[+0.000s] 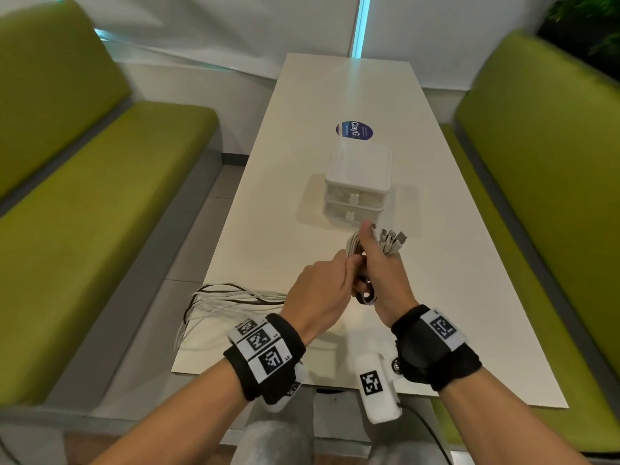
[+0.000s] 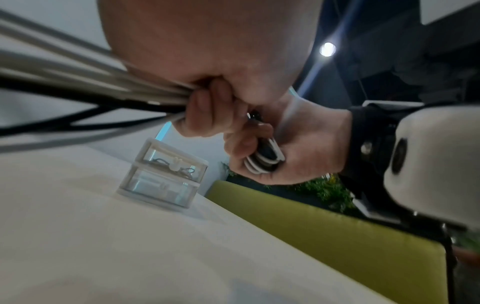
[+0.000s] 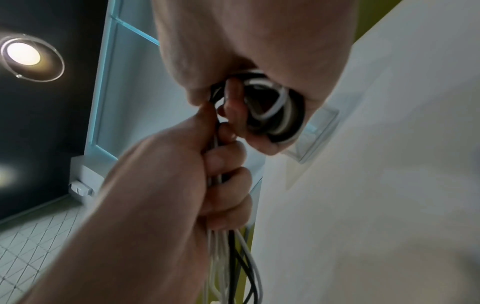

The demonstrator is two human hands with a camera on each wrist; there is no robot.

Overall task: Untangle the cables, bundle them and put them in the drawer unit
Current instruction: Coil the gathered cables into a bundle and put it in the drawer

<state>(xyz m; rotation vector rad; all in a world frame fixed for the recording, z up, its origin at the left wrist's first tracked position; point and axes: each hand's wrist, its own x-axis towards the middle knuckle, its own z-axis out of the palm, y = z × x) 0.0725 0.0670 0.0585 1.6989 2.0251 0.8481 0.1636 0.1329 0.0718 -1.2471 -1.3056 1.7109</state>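
My right hand (image 1: 375,266) holds a coil of white and black cables (image 1: 355,250) above the table, fingers curled round the loops (image 3: 275,115). Several plug ends (image 1: 392,241) stick up past its thumb. My left hand (image 1: 322,290) sits just left of it and grips the loose run of the same cables (image 2: 109,96) in a fist. That run trails left and hangs off the table's left edge (image 1: 214,300). The small white two-drawer unit (image 1: 357,182) stands just beyond my hands, both drawers shut; dark cable shows in its upper drawer (image 2: 171,162).
The narrow white table (image 1: 335,95) runs away from me, with a round blue sticker (image 1: 354,130) behind the drawer unit. Green bench seats (image 1: 100,196) flank it on both sides (image 1: 543,162). A tiled floor lies to the left.
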